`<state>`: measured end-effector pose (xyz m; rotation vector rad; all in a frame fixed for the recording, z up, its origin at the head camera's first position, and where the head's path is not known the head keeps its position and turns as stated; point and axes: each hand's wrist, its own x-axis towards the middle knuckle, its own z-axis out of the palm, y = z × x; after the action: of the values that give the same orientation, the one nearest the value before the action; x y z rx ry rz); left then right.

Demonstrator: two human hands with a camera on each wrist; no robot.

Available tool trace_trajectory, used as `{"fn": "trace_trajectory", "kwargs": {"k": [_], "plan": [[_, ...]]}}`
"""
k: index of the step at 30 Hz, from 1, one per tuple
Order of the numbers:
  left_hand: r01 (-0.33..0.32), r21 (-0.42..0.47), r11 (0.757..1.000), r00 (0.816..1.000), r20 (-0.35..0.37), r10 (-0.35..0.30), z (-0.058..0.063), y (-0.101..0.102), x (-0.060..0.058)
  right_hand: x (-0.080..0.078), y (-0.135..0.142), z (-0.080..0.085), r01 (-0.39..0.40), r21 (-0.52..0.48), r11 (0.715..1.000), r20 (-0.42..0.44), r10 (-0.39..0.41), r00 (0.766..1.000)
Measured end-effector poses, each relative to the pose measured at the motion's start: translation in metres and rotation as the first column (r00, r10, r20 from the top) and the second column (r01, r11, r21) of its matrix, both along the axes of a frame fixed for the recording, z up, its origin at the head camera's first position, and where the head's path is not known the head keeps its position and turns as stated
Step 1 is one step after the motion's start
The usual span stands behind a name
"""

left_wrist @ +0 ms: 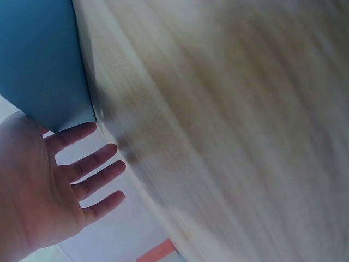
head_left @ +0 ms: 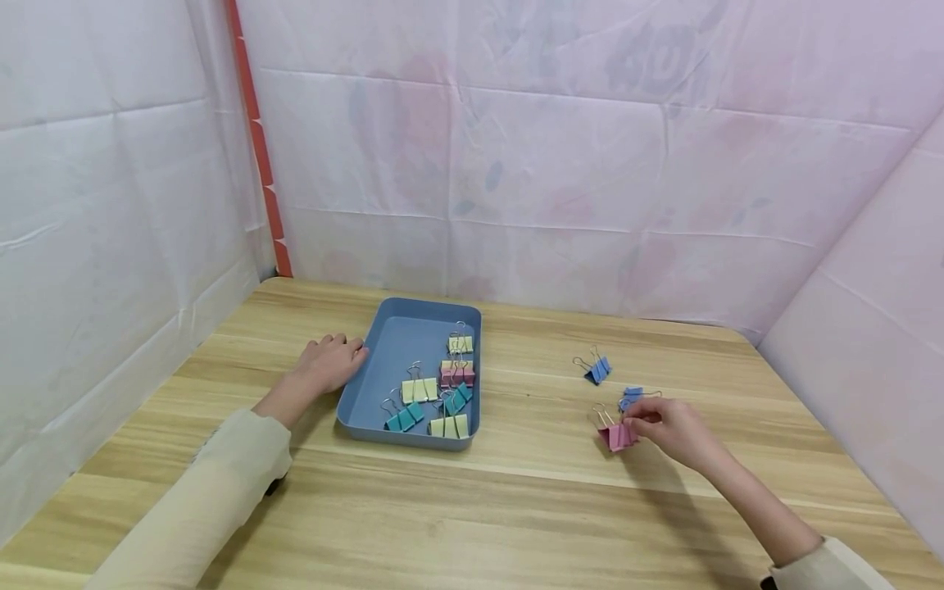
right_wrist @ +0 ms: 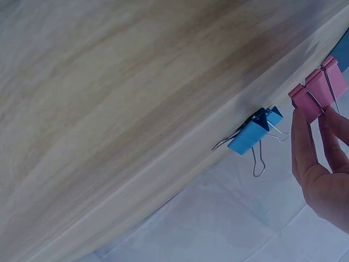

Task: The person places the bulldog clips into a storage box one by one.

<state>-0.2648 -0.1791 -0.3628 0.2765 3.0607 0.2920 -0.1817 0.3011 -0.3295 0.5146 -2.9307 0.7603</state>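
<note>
My right hand (head_left: 678, 428) pinches a pink binder clip (head_left: 618, 437) between thumb and fingertips at the table's right side. In the right wrist view, the pink clip's wire handles show beside the fingers (right_wrist: 303, 143). Just behind it lies a blue binder clip (head_left: 633, 395), partly hidden by the hand, and another blue binder clip (head_left: 598, 371) sits farther back. My left hand (head_left: 330, 364) rests at the left side of a blue-grey tray (head_left: 387, 348), its fingers loosely extended in the left wrist view. In the tray lie several yellow, teal and pink binder clips, mostly toward the right and front.
The wood-grain table (head_left: 472, 508) carries the tray left of centre. White patterned sheets (head_left: 560, 164) hang behind and along both sides. A red strip (head_left: 260, 147) runs down the back left corner.
</note>
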Motion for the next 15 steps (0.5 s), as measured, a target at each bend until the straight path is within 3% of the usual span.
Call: {"fn": "trace_trajectory", "kwargs": {"k": [15], "plan": [[-0.003, 0.0, 1.0, 1.0, 0.003, 0.003, -0.0007, -0.0004, -0.0003, -0.0003, -0.0017, 0.0001, -0.001, 0.0, 1.0, 0.0, 0.001, 1.0]]}}
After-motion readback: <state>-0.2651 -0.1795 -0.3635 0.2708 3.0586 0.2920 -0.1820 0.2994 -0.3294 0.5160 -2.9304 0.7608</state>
